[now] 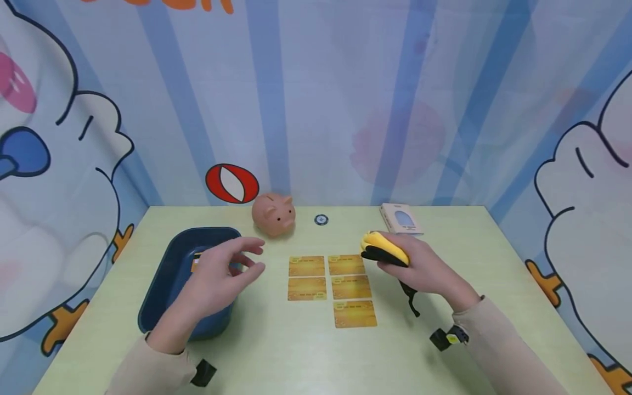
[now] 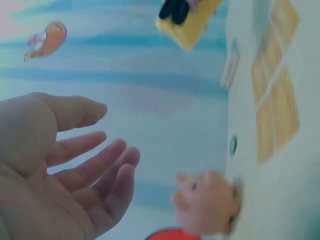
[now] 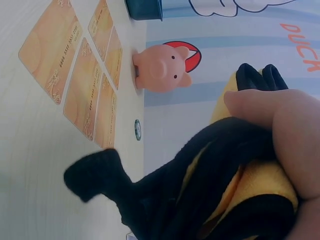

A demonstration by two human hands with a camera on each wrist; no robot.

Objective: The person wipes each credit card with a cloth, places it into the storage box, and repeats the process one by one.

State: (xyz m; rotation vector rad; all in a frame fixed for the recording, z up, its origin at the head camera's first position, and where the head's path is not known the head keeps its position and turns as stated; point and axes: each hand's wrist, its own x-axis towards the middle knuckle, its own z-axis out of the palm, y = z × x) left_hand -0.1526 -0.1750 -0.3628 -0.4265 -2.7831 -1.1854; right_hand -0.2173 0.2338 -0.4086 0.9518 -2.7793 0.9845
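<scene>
My right hand [image 1: 422, 263] grips a soft yellow-and-black cloth bundle [image 1: 382, 249], holding it above the table to the right of the gold cards. A black strap [image 3: 95, 172] dangles from the bundle, which looks folded; its exact kind I cannot tell. Over the right side of a dark blue bin [image 1: 160, 285], my left hand [image 1: 217, 277] hovers with fingers loosely bent and nothing in them. Several gold cards [image 1: 355, 314] lie flat in two columns between the hands. Inside the bin, partly hidden by the left hand, is a small orange-and-white item [image 1: 195, 262].
At the back of the table stands a pink piggy bank [image 1: 273, 215], with a round dark chip [image 1: 321, 219] to its right. A small white box [image 1: 401, 218] lies near the back edge behind my right hand. A printed curtain [image 1: 321, 109] rises behind the table.
</scene>
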